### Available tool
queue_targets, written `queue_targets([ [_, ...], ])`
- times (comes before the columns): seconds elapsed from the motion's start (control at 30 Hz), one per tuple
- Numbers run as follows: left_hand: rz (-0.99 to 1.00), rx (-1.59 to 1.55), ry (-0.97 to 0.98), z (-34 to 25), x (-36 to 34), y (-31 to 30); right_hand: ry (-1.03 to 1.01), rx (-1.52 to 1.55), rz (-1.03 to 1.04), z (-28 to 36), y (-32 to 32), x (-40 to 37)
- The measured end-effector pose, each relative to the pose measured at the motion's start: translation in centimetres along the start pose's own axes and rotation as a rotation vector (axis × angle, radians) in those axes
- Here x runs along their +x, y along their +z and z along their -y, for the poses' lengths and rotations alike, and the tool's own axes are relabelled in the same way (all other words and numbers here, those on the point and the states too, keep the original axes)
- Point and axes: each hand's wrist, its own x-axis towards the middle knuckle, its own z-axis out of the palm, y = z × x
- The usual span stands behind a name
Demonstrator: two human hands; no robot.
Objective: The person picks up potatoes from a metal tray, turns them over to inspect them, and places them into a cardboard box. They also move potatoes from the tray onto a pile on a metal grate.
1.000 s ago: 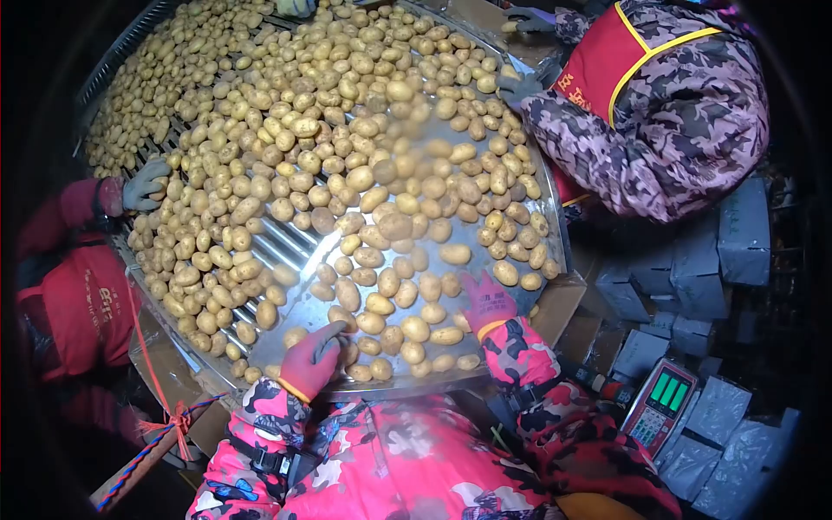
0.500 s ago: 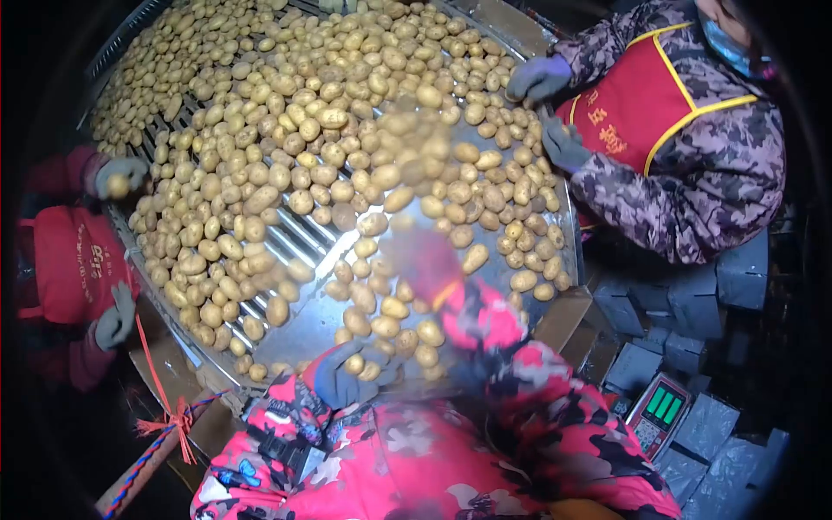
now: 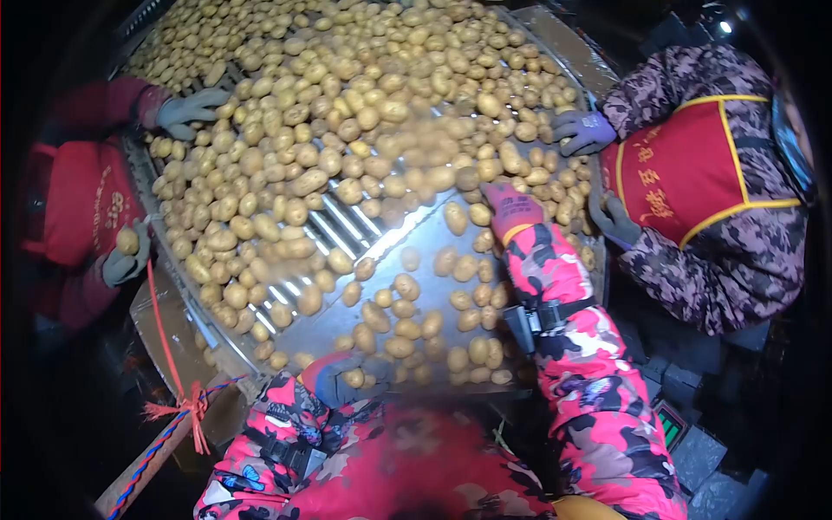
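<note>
In the head view, my left hand [image 3: 334,381], in a grey-blue glove, is low at the front edge of the sorting table. Its fingers curl around a potato [image 3: 354,378]. My right hand [image 3: 515,212], gloved in pink-purple, reaches onto the heap of potatoes [image 3: 347,95] at the right of the metal plate [image 3: 416,247]. Its back faces up, with the fingers extended down among the potatoes and partly hidden. No potato shows in its grip. Several loose potatoes [image 3: 407,328] lie on the plate between my hands.
A co-worker in a red apron [image 3: 672,173] stands at the right, gloved hands by the table edge. On the left another person's gloved hand [image 3: 191,113] touches potatoes; their other holds one. A roped pole [image 3: 143,468] sits lower left, a display [image 3: 669,425] lower right.
My right hand has moved up and right, from over the middle of the plate to the potatoes at its right side. My left hand stays near the front edge. The view has shifted slightly.
</note>
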Motion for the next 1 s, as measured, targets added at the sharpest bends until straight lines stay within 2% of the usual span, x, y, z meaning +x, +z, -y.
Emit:
queue_targets([
  [0.03, 0.055, 0.407, 0.164, -0.3, -0.6, -0.1, 0.035, -0.05, 0.133, 0.9, -1.4, 0.5],
  [0.07, 0.107, 0.82, 0.321, -0.6, -1.2, -0.2, 0.025, -0.156, 0.152, 2.0, -2.6, -0.6],
  [0.17, 0.107, 0.578, 0.2, -0.3, -1.8, -0.7, 0.074, -0.144, 0.262, 0.1, -0.2, 0.1],
  [0.23, 0.132, 0.178, 0.092, 0.1, -1.4, -1.8, 0.072, 0.061, 0.083, -0.5, 1.1, -2.1],
  [0.3, 0.235, 0.809, 0.445, -0.2, -1.3, 0.3, 0.369, 0.617, 0.232, 3.9, -3.8, -5.9],
  [0.37, 0.245, 0.852, 0.488, 0.7, -1.0, 0.7, -0.123, 0.718, 0.307, 6.6, -1.1, -10.3],
  [0.43, 0.208, 0.35, 0.223, 2.0, 1.0, -1.3, -0.294, 0.874, 0.285, 10.5, -1.9, -12.4],
  [0.47, 0.345, 0.065, 0.186, 2.7, 2.1, -2.6, -0.354, 0.767, 0.215, 11.8, -1.0, -12.2],
  [0.53, 0.43, 0.12, 0.141, 2.2, 1.3, -1.9, -0.485, 0.555, 0.073, 14.3, 1.7, -10.8],
  [0.57, 0.468, 0.151, 0.119, 1.7, 0.9, -1.5, -0.463, 0.409, 0.135, 16.0, 2.7, -10.5],
  [0.63, 0.399, 0.935, 0.458, 1.1, 0.0, -2.7, -0.393, 0.108, 0.245, 18.7, 4.2, -10.5],
  [0.67, 0.345, 1.322, 0.627, 1.0, -0.4, -3.6, -0.377, 0.119, 0.277, 18.9, 4.3, -10.1],
  [0.73, 0.345, 0.345, 0.191, 1.9, 0.7, -6.5, -0.233, 0.412, 0.296, 18.5, 2.2, -10.9],
  [0.77, 0.422, 0.073, 0.182, 2.4, 1.8, -7.6, -0.163, 0.554, 0.3, 18.4, 0.9, -11.1],
  [0.8, 0.504, -0.199, 0.156, 2.6, 2.6, -7.9, -0.289, 0.66, 0.533, 17.9, 0.2, -11.2],
  [0.87, 0.842, -0.324, 0.524, 5.0, 5.6, -3.7, -0.373, 0.65, 0.326, 17.4, -0.8, -10.6],
  [0.9, 0.535, -0.164, 0.406, 4.2, 4.4, -5.8, -0.417, 0.644, 0.224, 17.0, -1.3, -9.7],
  [0.93, 0.267, -0.032, 0.235, 3.3, 3.2, -7.8, -0.38, 0.599, 0.009, 16.1, -0.9, -6.4],
  [1.0, 0.221, -0.003, 0.167, 3.4, 3.0, -10.9, -0.37, 0.41, -0.382, 15.1, -1.3, 1.7],
])
